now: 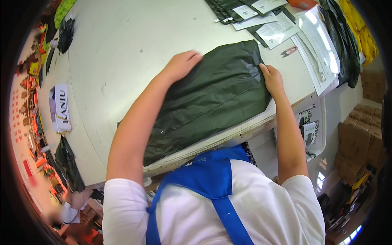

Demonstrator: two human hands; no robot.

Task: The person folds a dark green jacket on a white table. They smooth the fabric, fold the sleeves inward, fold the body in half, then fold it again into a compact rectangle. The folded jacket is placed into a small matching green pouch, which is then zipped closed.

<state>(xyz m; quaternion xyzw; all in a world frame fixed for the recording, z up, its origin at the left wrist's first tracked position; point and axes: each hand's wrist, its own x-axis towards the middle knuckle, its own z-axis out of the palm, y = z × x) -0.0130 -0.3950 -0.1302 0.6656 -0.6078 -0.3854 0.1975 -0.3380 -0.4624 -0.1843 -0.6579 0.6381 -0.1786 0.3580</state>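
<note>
- Dark green plastic bag, wrinkled and spread flat along the near edge of the white table, mostly between the two hands and on the near side of them.
- Left hand at the far left edge of the bag, fingers blurred; cannot tell whether closed on the plastic or only touching.
- Right hand clamped on the right edge of the bag, thumb uppermost.
- Both hands well apart, with the bag running from one to the other and also beneath the left forearm.
- Just beyond the right hand, small snips beside a pile of papers.
- Farther off, printed cards on more dark bags.
- Well to the left, a white box.
</note>
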